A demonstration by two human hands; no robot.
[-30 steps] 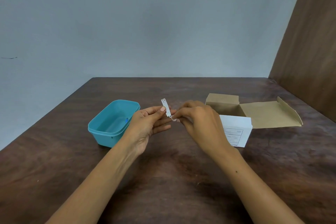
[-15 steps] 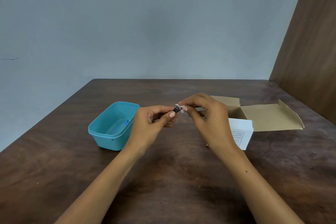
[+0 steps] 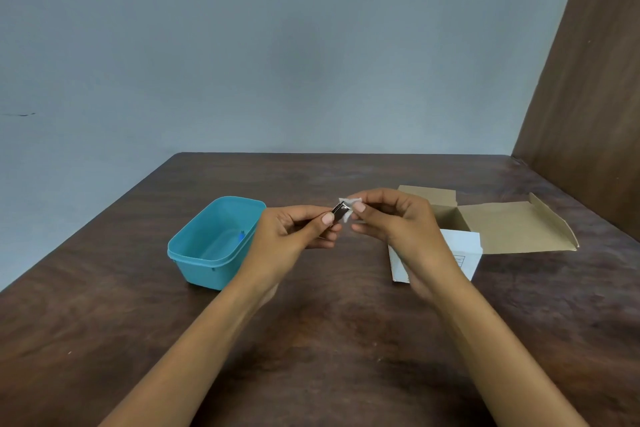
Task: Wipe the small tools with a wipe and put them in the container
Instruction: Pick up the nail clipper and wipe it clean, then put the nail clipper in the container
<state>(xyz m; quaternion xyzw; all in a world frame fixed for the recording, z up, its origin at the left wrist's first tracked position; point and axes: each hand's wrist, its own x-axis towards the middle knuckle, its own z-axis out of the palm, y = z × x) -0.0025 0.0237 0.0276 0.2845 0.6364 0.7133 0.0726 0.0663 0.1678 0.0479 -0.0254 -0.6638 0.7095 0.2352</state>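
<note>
I am looking down at a dark brown wooden table (image 3: 311, 340) with both my bare forearms reaching forward over it. My left hand (image 3: 294, 236) is raised above the table near the middle of the view, and its thumb and curled fingers pinch a small shiny metal tool (image 3: 338, 211), flat and narrow, with its free end pointing up and to the right. My right hand (image 3: 398, 225) is just beside it, its thumb and forefinger curled to pinch a small crumpled white wipe (image 3: 348, 205) against the free end of the tool, so the two hands nearly meet at that point. To the left of my left hand, a light blue plastic container (image 3: 194, 253) sits open on the table, rectangular with rounded corners; a small blue item (image 3: 241, 236) lies inside against its right wall, too small for me to tell what it is. To the right, partly hidden behind my right wrist, stands a small cardboard box (image 3: 464, 250) with a white front that carries some print I cannot read, and its brown lid flap (image 3: 512, 229) is folded open flat toward the right. Behind the table is a plain grey-blue wall (image 3: 277, 45), and a brown wooden panel (image 3: 595, 114) rises along the right edge.
</note>
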